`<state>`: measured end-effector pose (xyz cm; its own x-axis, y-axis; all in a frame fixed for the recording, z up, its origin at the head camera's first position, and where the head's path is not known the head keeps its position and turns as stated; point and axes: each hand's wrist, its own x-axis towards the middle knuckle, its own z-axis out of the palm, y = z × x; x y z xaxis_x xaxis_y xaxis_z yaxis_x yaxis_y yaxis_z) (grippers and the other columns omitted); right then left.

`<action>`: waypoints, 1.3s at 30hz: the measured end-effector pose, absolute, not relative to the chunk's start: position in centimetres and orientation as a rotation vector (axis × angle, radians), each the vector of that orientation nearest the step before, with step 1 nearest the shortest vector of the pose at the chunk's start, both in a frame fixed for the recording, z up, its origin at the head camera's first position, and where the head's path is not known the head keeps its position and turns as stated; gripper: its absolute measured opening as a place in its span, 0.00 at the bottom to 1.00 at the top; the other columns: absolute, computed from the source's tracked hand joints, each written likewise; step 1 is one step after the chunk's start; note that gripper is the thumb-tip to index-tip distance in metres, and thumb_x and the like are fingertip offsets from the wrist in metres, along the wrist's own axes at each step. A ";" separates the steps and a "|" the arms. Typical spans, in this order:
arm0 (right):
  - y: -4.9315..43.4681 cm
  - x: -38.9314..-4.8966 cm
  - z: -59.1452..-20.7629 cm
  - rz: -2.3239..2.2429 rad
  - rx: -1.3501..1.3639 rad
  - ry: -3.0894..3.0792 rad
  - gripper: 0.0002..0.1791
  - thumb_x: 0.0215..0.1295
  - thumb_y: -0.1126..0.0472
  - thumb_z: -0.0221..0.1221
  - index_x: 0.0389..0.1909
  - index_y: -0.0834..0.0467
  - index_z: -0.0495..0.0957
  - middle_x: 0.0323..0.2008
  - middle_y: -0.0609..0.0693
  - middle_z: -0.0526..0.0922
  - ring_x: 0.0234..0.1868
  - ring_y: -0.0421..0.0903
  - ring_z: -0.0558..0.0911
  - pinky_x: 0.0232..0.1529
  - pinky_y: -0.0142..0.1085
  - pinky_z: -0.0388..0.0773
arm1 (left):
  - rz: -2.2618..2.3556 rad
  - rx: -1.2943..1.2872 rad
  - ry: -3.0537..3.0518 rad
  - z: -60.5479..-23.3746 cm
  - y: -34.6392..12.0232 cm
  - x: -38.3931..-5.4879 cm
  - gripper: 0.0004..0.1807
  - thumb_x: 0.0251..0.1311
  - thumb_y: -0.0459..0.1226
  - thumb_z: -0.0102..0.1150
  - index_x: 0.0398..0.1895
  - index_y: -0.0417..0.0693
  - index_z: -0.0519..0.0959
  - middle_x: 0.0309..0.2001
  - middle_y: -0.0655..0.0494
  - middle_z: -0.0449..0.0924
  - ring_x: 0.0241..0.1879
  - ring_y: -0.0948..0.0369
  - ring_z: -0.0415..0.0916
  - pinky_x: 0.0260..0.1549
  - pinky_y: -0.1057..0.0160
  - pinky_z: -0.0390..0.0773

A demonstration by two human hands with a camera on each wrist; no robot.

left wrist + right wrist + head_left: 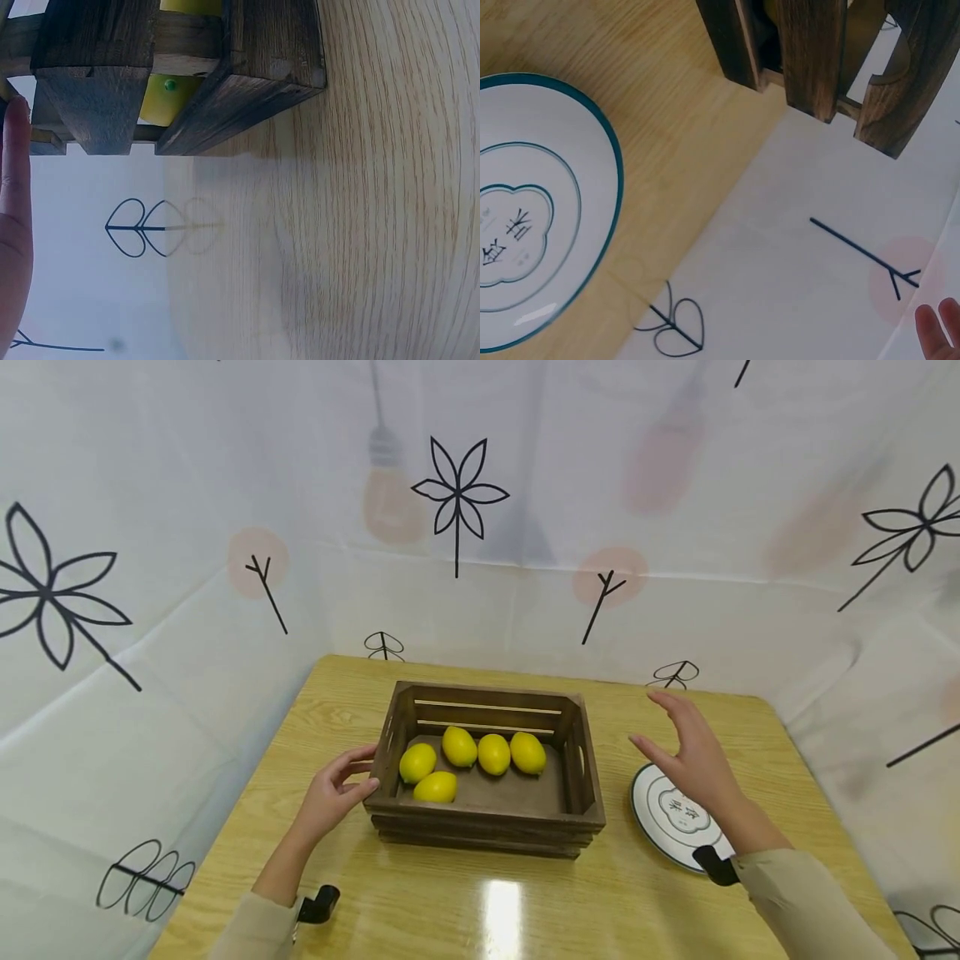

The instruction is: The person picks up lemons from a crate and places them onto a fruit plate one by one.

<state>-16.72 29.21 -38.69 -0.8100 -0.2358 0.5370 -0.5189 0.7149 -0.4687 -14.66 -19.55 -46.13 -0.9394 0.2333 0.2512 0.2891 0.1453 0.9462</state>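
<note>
Pale patterned cloth (525,610) stands behind your wood-grained worktop (405,902) and along both sides of it. Your forearms come in from the bottom corners, the left one angled up toward the middle, the right one slanting up and leftward, both in beige sleeves (810,902). Between them sits the dark slatted wooden crate (480,814), upright on the worktop. To its right, apart from it, a white plate (651,827) with a green rim lies flat, partly covered in the head view by your right arm. Your left hand (335,789) is at the crate's left end, its fingers against the end wall and its thumb at the near corner; thumb and fingers are apart, and one finger shows straight in the left wrist view. Your right hand (697,760) is raised with nothing in it, thumb and fingers spread wide toward the crate, well short of touching it. Inside the crate lie five yellow lemons (493,754), three in a row toward the far side and two at the left.
</note>
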 end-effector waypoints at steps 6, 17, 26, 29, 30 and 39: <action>28.6 -17.1 -38.0 0.864 0.587 -2.478 0.35 0.54 0.62 0.66 0.62 0.66 0.64 0.58 0.63 0.67 0.58 0.63 0.65 0.52 0.58 0.62 | -1.955 -0.539 -2.329 -46.4 -19.6 -14.7 0.25 0.59 0.27 0.57 0.61 0.34 0.68 0.59 0.37 0.66 0.51 0.60 0.71 0.43 0.67 0.76; 27.8 -18.0 -37.7 0.855 0.626 -2.431 0.34 0.53 0.63 0.66 0.61 0.67 0.65 0.58 0.63 0.67 0.59 0.62 0.65 0.55 0.57 0.61 | -1.966 -0.543 -2.327 -46.2 -19.4 -14.6 0.25 0.60 0.28 0.57 0.61 0.33 0.67 0.60 0.36 0.65 0.52 0.60 0.70 0.44 0.67 0.76; 26.9 -18.6 -37.3 0.890 0.648 -2.404 0.34 0.54 0.63 0.66 0.61 0.66 0.66 0.59 0.63 0.66 0.58 0.62 0.65 0.54 0.58 0.61 | -1.967 -0.532 -2.319 -46.5 -19.5 -14.6 0.25 0.60 0.28 0.57 0.61 0.34 0.68 0.60 0.37 0.66 0.52 0.58 0.70 0.44 0.67 0.76; 26.6 -18.8 -37.2 0.896 0.660 -2.397 0.34 0.54 0.63 0.66 0.61 0.66 0.66 0.59 0.63 0.66 0.58 0.61 0.65 0.54 0.57 0.62 | -1.974 -0.536 -2.312 -46.5 -19.5 -14.6 0.24 0.59 0.27 0.57 0.60 0.33 0.68 0.59 0.36 0.66 0.52 0.60 0.70 0.44 0.67 0.76; 26.5 -18.9 -37.2 0.899 0.663 -2.395 0.34 0.54 0.62 0.66 0.61 0.66 0.66 0.59 0.63 0.66 0.58 0.61 0.65 0.54 0.57 0.62 | -1.976 -0.540 -2.310 -46.5 -19.5 -14.6 0.24 0.60 0.27 0.57 0.60 0.33 0.68 0.59 0.36 0.66 0.52 0.60 0.70 0.43 0.67 0.76; 25.4 -19.6 -36.5 0.891 0.713 -2.350 0.34 0.53 0.62 0.66 0.61 0.67 0.66 0.59 0.63 0.67 0.57 0.60 0.67 0.54 0.53 0.63 | -1.966 -0.558 -2.302 -46.8 -19.6 -14.6 0.25 0.60 0.27 0.56 0.61 0.34 0.67 0.60 0.36 0.66 0.52 0.60 0.70 0.43 0.66 0.76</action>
<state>-19.57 25.39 -36.45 -0.7248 -0.2851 0.6272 -0.6293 0.6445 -0.4343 -14.58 -19.60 -46.77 -0.9322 0.2305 0.2789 0.3115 0.1195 0.9427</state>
